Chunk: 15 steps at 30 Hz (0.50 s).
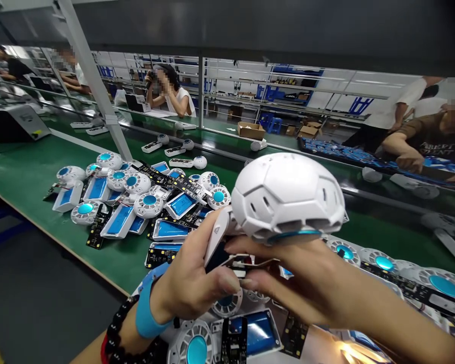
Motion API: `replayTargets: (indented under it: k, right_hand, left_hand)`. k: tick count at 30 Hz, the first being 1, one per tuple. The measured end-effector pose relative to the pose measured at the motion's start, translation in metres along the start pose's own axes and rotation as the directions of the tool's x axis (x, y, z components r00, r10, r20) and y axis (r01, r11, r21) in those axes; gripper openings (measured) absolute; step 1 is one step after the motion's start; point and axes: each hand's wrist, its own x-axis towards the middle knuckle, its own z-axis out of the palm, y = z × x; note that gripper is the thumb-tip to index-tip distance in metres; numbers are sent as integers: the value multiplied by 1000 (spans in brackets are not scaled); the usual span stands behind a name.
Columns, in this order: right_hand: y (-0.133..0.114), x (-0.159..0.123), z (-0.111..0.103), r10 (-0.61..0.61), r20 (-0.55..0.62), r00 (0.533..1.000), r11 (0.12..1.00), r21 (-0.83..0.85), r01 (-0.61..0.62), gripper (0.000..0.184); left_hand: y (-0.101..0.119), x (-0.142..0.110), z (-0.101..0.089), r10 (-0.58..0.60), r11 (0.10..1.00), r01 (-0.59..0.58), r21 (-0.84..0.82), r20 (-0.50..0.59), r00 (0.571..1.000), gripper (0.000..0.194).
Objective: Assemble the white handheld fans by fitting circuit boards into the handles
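Your left hand (pixel 191 283) and right hand (pixel 307 283) pinch the white fan (pixel 284 194) together; loose parts (pixel 136 202) lie at ten o'clock on the table (pixel 30 172).

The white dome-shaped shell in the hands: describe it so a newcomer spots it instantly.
Start at the green workbench, then find the two hands near the front edge. Between them sits the white dome shell: faceted like a football, slotted, far larger than the flat round blue-centred parts lying around.

Green worktop (pixel 30 174) carries a heap of round white discs (pixel 148 205) with blue centres, blue-faced white trays (pixel 180 205) and black circuit boards (pixel 97 227). Grey machine (pixel 13 124) at far left. Cardboard box (pixel 251 130) behind. Seated person (pixel 173 93) across the line.
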Motion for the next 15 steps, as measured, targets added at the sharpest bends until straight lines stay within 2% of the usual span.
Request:
replayTargets:
  k: [2,4,7,9,15]
  right_hand:
    - [-2,1,2,72,40,997,995,67,-74,25]
    - [-3,1,4,101,24,995,988,111,-103,23]
    - [-3,1,11,109,-160,981,983,164,-82,18]
    - [-3,1,15,142,-218,966,971,223,-92,15]
    - [-6,5,13,214,-80,974,925,338,-176,13]
  left_hand:
    - [1,1,1,12,1000,-12,2,11,1000,59]
    - [3,2,2,11,1000,-11,22,-2,1000,60]
    - [6,3,4,-3,999,5,32,-60,998,60]
    - [6,3,4,-6,1000,8,27,-80,997,59]
    - [1,1,3,42,994,-32,102,-101,994,54]
